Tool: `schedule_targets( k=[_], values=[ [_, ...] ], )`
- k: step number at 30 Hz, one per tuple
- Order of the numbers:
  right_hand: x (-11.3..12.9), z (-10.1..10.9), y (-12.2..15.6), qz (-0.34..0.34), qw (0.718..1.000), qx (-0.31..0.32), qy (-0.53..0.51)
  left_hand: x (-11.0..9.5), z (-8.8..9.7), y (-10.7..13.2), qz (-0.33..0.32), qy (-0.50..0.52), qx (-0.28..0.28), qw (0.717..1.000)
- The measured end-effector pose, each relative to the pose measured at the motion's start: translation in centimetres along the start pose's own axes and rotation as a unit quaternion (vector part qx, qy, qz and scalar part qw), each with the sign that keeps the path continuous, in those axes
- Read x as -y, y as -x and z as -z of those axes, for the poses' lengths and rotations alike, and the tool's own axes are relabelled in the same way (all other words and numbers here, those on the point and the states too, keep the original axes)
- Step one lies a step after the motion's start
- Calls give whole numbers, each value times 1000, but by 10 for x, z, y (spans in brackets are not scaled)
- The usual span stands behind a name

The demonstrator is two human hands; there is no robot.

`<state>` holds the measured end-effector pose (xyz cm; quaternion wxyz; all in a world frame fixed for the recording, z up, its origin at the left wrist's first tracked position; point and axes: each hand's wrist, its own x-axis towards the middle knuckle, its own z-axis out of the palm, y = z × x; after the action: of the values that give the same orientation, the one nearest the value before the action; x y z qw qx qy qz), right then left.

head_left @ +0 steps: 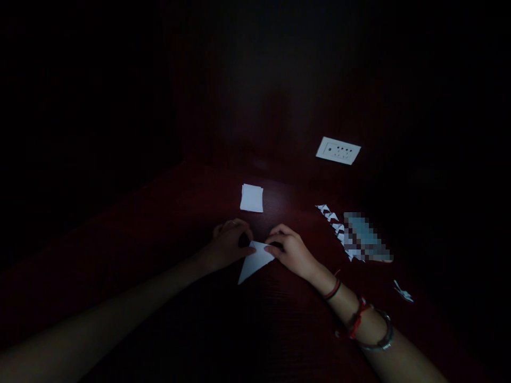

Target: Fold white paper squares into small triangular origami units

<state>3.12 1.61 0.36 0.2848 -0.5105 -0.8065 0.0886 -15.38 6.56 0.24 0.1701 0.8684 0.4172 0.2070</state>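
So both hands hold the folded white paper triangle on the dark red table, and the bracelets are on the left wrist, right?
Not quite. The head view shows the bracelets on the right wrist, not the left. The left hand and right hand do hold the folded white paper triangle on the dark red table.

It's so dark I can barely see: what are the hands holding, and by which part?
A white folded triangular paper, lying on the dark red table: the left hand holds its top edge, the right hand its right corner.
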Motion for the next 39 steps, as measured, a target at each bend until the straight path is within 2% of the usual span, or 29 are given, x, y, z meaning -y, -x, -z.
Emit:
schedule_targets(
  k=[5,9,12,16,22,28,34,39],
  values=[
    [6,3,-1,4,1000,3,-25,-2,-1,-1,-70,55,-18,996],
    [7,4,-1,17,997,-2,-72,-5,1,1,-91,74,-18,993],
    [5,3,0,24,996,10,-89,-5,2,1,-98,77,-10,992],
    [4,1,2,15,997,44,-60,-2,0,1,-97,63,-12,993],
    [5,1,2,-7,998,43,-45,-3,-6,5,-78,30,2,997],
    [5,3,0,13,997,48,-55,-6,-11,6,-40,32,-4,999],
    [7,4,1,25,997,56,-57,-9,-6,8,-75,33,-26,996],
    [10,8,1,40,993,25,-108,-14,2,10,-105,51,-44,992]
  ],
)
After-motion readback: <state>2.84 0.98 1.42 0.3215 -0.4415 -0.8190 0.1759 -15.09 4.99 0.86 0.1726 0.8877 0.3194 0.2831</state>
